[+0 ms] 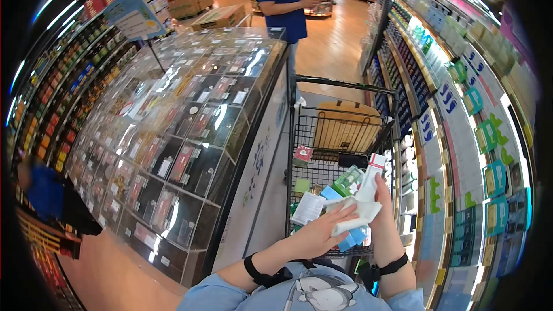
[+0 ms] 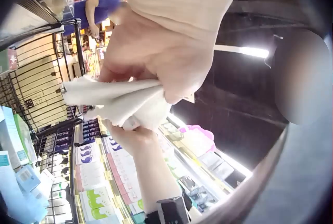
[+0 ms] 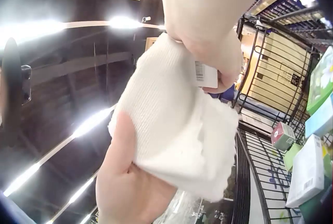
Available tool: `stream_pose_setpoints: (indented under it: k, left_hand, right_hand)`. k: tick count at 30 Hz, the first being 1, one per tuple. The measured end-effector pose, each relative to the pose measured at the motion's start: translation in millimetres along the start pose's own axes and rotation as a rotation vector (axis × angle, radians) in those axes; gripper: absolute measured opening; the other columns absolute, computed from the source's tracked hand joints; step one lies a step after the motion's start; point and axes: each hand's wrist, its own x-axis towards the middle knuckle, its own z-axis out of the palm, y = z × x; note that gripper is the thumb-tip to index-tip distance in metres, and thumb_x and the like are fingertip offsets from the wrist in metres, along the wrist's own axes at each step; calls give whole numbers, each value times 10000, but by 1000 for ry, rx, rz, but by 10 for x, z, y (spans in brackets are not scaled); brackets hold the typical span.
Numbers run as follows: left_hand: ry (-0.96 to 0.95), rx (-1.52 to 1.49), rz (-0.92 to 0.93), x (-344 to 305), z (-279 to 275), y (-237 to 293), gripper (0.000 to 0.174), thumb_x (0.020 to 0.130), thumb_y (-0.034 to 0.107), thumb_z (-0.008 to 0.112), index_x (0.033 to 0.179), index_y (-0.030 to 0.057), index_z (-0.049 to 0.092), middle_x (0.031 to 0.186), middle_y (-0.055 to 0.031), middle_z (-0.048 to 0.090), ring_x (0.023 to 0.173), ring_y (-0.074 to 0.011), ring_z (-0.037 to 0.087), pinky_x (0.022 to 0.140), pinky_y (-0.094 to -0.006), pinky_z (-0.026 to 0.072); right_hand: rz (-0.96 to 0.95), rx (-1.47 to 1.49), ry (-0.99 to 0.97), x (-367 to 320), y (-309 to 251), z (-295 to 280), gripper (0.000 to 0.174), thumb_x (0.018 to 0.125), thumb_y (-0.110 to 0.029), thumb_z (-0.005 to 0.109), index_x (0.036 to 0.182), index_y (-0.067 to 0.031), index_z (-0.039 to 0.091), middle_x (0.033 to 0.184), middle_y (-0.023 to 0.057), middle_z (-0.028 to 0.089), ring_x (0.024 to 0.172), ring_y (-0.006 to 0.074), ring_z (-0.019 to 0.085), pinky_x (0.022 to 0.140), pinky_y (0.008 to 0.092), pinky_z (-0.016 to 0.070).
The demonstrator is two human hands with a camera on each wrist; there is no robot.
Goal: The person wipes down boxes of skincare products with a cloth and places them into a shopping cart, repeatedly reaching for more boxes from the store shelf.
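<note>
My left hand (image 1: 322, 229) pinches a soft white ribbed cloth (image 1: 364, 214), its thumb lying on the fabric in the right wrist view. Opposite it, my right hand (image 1: 382, 201) grips a slim white box (image 1: 370, 177) with red stripes at the far end. In the right wrist view the box's barcode label (image 3: 206, 74) peeks out beside the right hand (image 3: 210, 47), while the cloth (image 3: 166, 109) spreads between both hands. Part of the box is hidden behind the cloth. Both hands are above the shopping cart (image 1: 331, 115).
Several boxes and packs lie in the cart, among them a white box (image 1: 308, 208) and a green pack (image 1: 349, 181). A clear-lidded bin display (image 1: 173, 138) stands left, stocked shelves (image 1: 461, 138) right. Ahead stands a person in a blue shirt (image 1: 282, 3).
</note>
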Motion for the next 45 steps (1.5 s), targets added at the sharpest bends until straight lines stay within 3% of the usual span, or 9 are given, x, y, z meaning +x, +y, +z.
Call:
stream_pose_setpoints:
  k: [2, 4, 8, 16, 18, 21, 27, 34, 45]
  left_hand:
    - [69, -74, -44, -49, 18, -90, 444, 937, 212, 469, 1340, 50, 384, 1397, -165, 364, 1305, -310, 333, 1050, -387, 305]
    - [191, -635, -569, -113, 9, -248, 455, 967, 324, 397, 1279, -6, 425, 1197, -140, 557, 1087, -227, 558, 902, -323, 449]
    - [757, -882, -501, 39, -57, -222, 537, 968, 435, 343, 1168, -34, 510, 994, -105, 624, 863, -155, 618, 744, -265, 492]
    - [416, -564, -154, 482, 473, 98, 546, 987, 261, 350, 1416, -22, 166, 1455, -150, 223, 1336, -206, 224, 1075, -311, 198]
    - [458, -338, -76, 483, 644, 68, 533, 985, 288, 360, 1401, -17, 226, 1316, -134, 414, 1199, -179, 409, 996, -299, 323]
    - [334, -450, -317, 461, 766, 151, 518, 974, 389, 366, 1324, 8, 379, 838, -13, 513, 742, -81, 460, 680, -250, 416]
    - [-37, -749, -666, 462, 571, 146, 554, 975, 425, 316, 1359, 25, 322, 1299, -109, 446, 1154, -172, 463, 965, -318, 372]
    - [216, -1553, -498, 663, 527, 173, 549, 976, 426, 239, 1395, 72, 262, 1372, -116, 397, 1253, -263, 412, 1036, -425, 338]
    - [335, -1434, -492, 548, 374, 98, 544, 980, 424, 233, 1372, 52, 292, 1347, -133, 420, 1228, -270, 439, 1019, -414, 366]
  right_hand:
    - [19, -3, -85, 185, -10, -210, 326, 898, -373, 521, 1047, -83, 515, 841, 63, 617, 755, 184, 615, 693, 331, 512]
    - [16, -143, -70, 152, -96, -172, 308, 906, -333, 514, 1072, -74, 507, 886, 75, 610, 770, 184, 616, 690, 343, 518]
    - [135, -482, -296, -41, 12, -180, 441, 934, -314, 474, 1278, -62, 362, 1159, 77, 498, 1007, 159, 527, 846, 308, 441]
    - [172, -341, -352, -201, -98, -190, 446, 967, -322, 400, 1339, -102, 291, 1243, 61, 463, 1130, 165, 471, 941, 337, 403]
    - [164, -324, -347, -136, -231, -315, 431, 974, -328, 375, 1347, -138, 274, 1237, 52, 467, 1138, 177, 481, 944, 352, 413]
    - [2, -175, -305, -52, -354, -455, 376, 982, -309, 357, 1314, -136, 315, 1191, 52, 489, 1078, 180, 522, 918, 343, 429]
    - [-295, -73, -176, 77, -583, -648, 458, 963, -341, 416, 1347, -114, 313, 1150, 57, 505, 1047, 188, 521, 905, 352, 430]
    - [-502, -418, -422, -167, -502, -632, 593, 864, -153, 612, 1340, -59, 270, 1195, 72, 471, 1128, 163, 447, 956, 320, 364]
    - [-458, -780, -548, -277, -678, -685, 640, 838, -100, 637, 1342, -53, 246, 1185, 90, 507, 1105, 163, 484, 955, 315, 373]
